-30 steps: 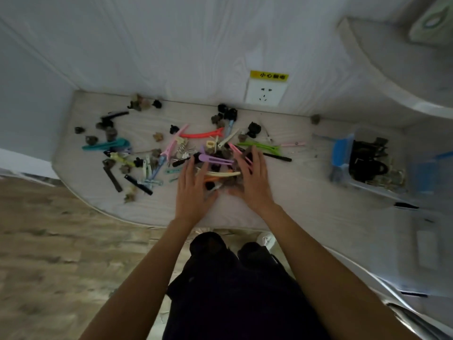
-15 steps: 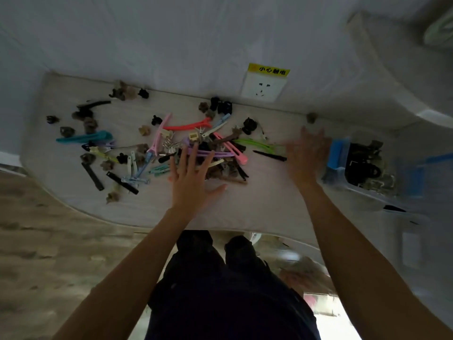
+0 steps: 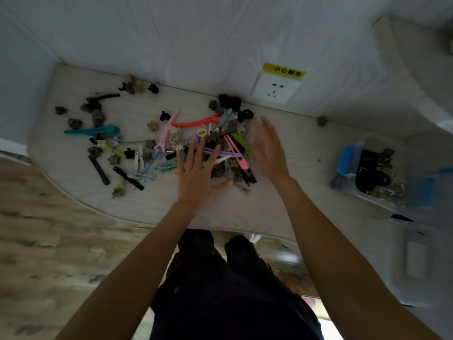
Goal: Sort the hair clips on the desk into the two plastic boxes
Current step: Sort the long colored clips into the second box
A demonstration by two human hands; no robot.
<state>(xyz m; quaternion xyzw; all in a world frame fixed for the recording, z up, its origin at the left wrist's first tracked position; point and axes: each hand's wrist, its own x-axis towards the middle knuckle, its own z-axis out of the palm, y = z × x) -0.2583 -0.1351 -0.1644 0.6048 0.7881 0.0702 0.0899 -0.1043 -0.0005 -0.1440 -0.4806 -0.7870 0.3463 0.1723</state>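
Left hand (image 3: 196, 179) flat on the hair clips (image 3: 215, 146), fingers straight and spread; right hand (image 3: 268, 150) open beside the pile, fingers straight and blurred.

Left to right on the pale wood-grain desk (image 3: 301, 153): small dark and brown flower-shaped claw clips (image 3: 74, 123), a long teal plastic clip (image 3: 94, 130), flat black bar clips (image 3: 98, 169), a slim pink clip (image 3: 166, 133), a curved red clip (image 3: 196, 123), then the dense mixed heap under the left fingers with lilac, cream, pink and green slim clips. Right hand is at the heap's right edge; cannot tell if it touches any clip. One brown claw clip (image 3: 321, 121) sits alone by the wall. Far right, a clear plastic box (image 3: 372, 195) with a blue latch holds black claw clips and some metal ones. White socket (image 3: 275, 88) with a yellow label on the wall.
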